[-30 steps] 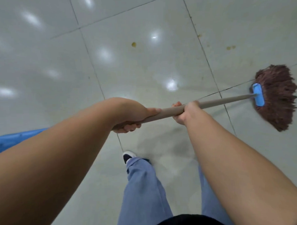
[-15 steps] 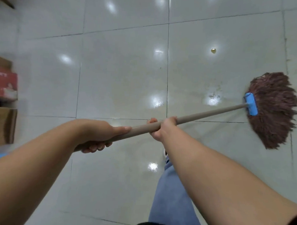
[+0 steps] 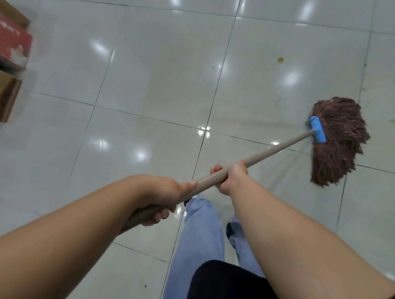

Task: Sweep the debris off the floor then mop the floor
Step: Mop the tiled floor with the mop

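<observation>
A mop with a brown string head (image 3: 339, 140) and a blue clamp (image 3: 317, 129) lies flat on the pale tiled floor (image 3: 144, 68) at the right. Its beige handle (image 3: 279, 147) runs down-left to both hands. My right hand (image 3: 230, 178) grips the handle further along, fingers curled round it. My left hand (image 3: 166, 199) grips the handle's near end. A small yellowish spot (image 3: 280, 60) sits on a tile beyond the mop head. The tiles around the mop look wet and shiny.
Cardboard boxes stand at the left edge, one red (image 3: 8, 42) and one brown (image 3: 2, 98). My legs in light blue jeans (image 3: 202, 238) and a dark shoe (image 3: 229, 230) are below the hands. A tiny dark speck (image 3: 145, 286) lies near the bottom.
The view has swung to the right and the boxes have come further into view at the left. The mop head has shifted across the tiles, and both hands keep their grip on the handle.
</observation>
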`<control>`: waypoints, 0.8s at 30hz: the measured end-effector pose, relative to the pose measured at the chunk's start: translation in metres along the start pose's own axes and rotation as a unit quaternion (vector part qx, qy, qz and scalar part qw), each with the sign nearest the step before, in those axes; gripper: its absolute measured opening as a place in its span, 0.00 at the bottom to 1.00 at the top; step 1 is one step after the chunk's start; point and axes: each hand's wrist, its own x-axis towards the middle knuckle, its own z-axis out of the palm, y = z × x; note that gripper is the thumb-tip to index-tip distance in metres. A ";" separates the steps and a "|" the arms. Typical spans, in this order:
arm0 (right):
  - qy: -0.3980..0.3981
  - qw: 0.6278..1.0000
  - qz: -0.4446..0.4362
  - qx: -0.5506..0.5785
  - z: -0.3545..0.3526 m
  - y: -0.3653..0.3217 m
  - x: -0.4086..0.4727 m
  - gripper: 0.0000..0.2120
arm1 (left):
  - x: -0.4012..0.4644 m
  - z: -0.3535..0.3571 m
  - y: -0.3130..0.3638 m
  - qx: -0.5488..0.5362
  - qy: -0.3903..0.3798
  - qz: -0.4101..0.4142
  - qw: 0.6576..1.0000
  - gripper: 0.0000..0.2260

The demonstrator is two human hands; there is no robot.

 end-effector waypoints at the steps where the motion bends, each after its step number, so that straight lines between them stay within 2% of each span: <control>1: -0.001 1.000 -0.011 -0.009 -0.013 0.004 -0.001 0.24 | 0.000 0.016 -0.004 -0.012 -0.001 0.005 1.000 0.30; 6: 0.008 0.994 -0.061 -0.094 -0.057 0.041 0.003 0.24 | 0.009 0.083 -0.036 -0.078 -0.002 0.025 0.997 0.29; 10: 0.041 0.982 -0.084 -0.162 -0.089 0.107 0.011 0.20 | 0.022 0.134 -0.107 -0.123 -0.033 0.026 0.992 0.27; 15: 0.081 0.955 -0.064 -0.277 -0.132 0.267 0.016 0.16 | 0.035 0.209 -0.267 -0.195 -0.068 0.000 0.979 0.28; 20: 0.039 0.941 -0.016 -0.335 -0.177 0.441 -0.003 0.16 | 0.022 0.294 -0.434 -0.284 -0.107 -0.050 0.952 0.29; 24: 0.009 0.922 0.037 -0.386 -0.199 0.553 -0.026 0.17 | -0.006 0.340 -0.535 -0.341 -0.110 -0.094 0.929 0.28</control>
